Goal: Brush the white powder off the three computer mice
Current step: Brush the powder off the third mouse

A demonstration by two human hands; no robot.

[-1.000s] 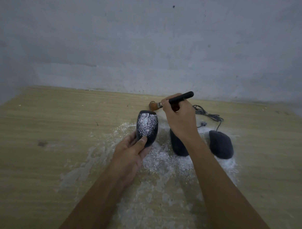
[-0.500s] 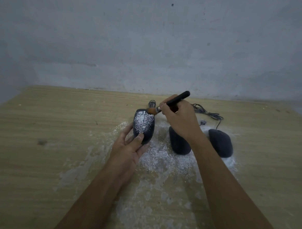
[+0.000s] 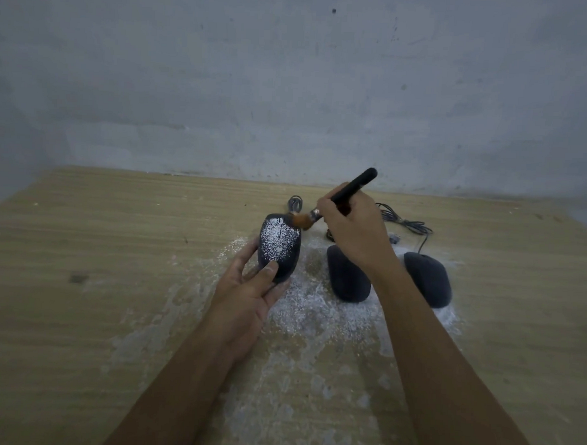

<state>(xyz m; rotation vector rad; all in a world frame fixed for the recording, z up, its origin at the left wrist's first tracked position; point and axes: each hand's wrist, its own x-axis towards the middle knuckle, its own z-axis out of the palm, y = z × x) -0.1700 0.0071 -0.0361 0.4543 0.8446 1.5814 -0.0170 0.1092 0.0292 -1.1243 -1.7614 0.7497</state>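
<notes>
Three dark computer mice lie on a wooden table [image 3: 82,315]. The left mouse [image 3: 278,245] is speckled with white powder, and my left hand [image 3: 249,294] grips its near end, thumb on top. My right hand [image 3: 355,231] holds a black-handled brush [image 3: 346,191], whose brown bristles touch the far right corner of that mouse. The middle mouse [image 3: 346,277] is partly hidden by my right wrist. The right mouse [image 3: 428,280] looks free of powder on top.
White powder [image 3: 315,316] is scattered over the table around and in front of the mice. Dark cables [image 3: 405,223] coil behind the mice near a grey wall [image 3: 290,89]. A second cable loop [image 3: 294,202] lies behind the left mouse.
The brush tip has come down from beyond the left mouse onto its far right corner. My left hand keeps its hold on that mouse.
</notes>
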